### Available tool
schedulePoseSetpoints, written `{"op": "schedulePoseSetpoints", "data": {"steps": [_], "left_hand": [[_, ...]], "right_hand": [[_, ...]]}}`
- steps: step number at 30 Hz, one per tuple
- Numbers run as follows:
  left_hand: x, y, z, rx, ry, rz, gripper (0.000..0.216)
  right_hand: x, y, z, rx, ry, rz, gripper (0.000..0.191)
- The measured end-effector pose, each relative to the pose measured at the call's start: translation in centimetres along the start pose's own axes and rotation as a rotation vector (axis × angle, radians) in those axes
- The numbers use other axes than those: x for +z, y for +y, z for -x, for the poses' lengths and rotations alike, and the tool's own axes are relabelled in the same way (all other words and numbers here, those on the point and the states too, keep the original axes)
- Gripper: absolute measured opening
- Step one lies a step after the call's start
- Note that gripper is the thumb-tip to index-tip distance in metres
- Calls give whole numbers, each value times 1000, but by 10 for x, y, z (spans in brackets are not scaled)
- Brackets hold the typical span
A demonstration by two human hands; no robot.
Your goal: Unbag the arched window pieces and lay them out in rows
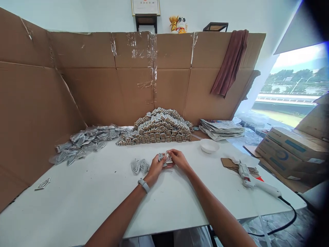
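Both my hands meet over the middle of the white table [89, 192]. My left hand [156, 167], with a watch on its wrist, pinches a small grey-and-white embroidered patch [161, 157]. My right hand [178, 159] grips a second similar patch [169, 157] right beside it; the two pieces touch. A few loose patches [140, 166] lie just left of my left hand. Behind my hands rises a large stacked heap of patches [159, 127].
A loose pile of bagged patches [84, 142] lies at the left, one single patch [43, 184] near the left edge. A white bowl [209, 145], stacked papers [221, 128], a white glue gun [248, 176] on cardboard, and boxes [293, 152] sit to the right. Cardboard walls [102, 85] surround the table.
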State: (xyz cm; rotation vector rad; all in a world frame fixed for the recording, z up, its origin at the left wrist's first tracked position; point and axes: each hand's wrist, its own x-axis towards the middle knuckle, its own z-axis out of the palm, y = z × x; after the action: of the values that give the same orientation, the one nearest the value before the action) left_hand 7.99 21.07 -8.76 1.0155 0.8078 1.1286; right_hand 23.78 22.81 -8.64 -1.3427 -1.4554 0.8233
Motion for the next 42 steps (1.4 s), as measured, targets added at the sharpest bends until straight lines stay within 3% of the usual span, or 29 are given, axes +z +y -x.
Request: {"op": "schedulePoseSetpoints", "data": {"steps": [5,12,16,22,32,38,42], "left_hand": [[-4,-2,-4,-26,70,-30,42],[-4,8,-1,-33,56,-90,41],[-2,11,1,-43,22,-81,48],[-2,12,2,-53,42,-55,44],[-6,12,0,-27,63,-106,43],[-8,0,-9,65,59,-386,40],[-5,-3,-20,154,65,-659,30]], "right_hand": [[-10,17,-1,71,131,61,62],[-24,9,8,38,188,402,38],[-21,-2,13,-8,163,624,32],[-11,-12,18,-97,17,842,26],[-12,-9,27,-137,-36,814,23],[-28,-1,18,-24,59,746,33],[-38,6,14,47,43,724,32]]}}
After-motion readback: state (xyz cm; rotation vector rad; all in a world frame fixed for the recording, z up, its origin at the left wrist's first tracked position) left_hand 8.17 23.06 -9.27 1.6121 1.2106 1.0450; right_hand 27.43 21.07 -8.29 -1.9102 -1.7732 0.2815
